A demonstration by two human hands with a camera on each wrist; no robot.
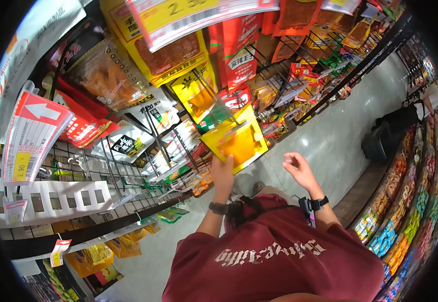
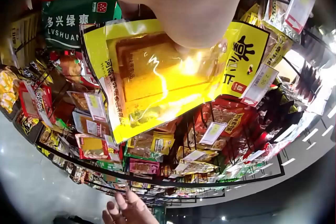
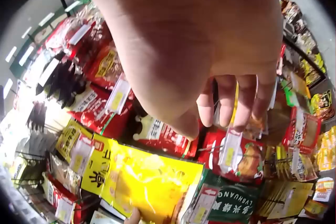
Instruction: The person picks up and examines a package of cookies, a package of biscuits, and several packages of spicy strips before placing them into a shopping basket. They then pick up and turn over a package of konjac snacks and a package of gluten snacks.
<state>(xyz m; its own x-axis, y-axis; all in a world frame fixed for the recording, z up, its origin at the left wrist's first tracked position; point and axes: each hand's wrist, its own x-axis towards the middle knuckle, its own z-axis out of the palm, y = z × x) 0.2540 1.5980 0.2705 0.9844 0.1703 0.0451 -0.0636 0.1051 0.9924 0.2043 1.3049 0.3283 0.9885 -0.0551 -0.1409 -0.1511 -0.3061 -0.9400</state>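
One yellow packet [image 1: 241, 141] takes my attention: it sits at the front of the wire rack [image 1: 88, 234], between the hanging snack packets and the person's body, its glossy face in view of my head camera. I see the left hand [image 1: 222, 176] pinching it by the edge nearest the body, thumb over the front film, with the fingers behind it hidden from me. The right hand [image 1: 301, 171] hangs apart from it, fingers loosely bent, holding nothing.

I judge it light, easily a one-handed carry. The orange-brown slab behind the clear window looks flat and should give the middle some stiffness, while the thin yellow margins will likely fold and crinkle. The shine suggests slick film, so I favour a broad thumb-and-finger pinch over bare fingertips. A hard squeeze on the slab might dent or bend it; I would grip the sealed margin and, for a second hold, take the opposite edge. The green packet [image 2: 63, 22] is close beside one end and could snag a corner. Glare whitens part of the window, so I can't be sure whether the packet hangs free of its hook.
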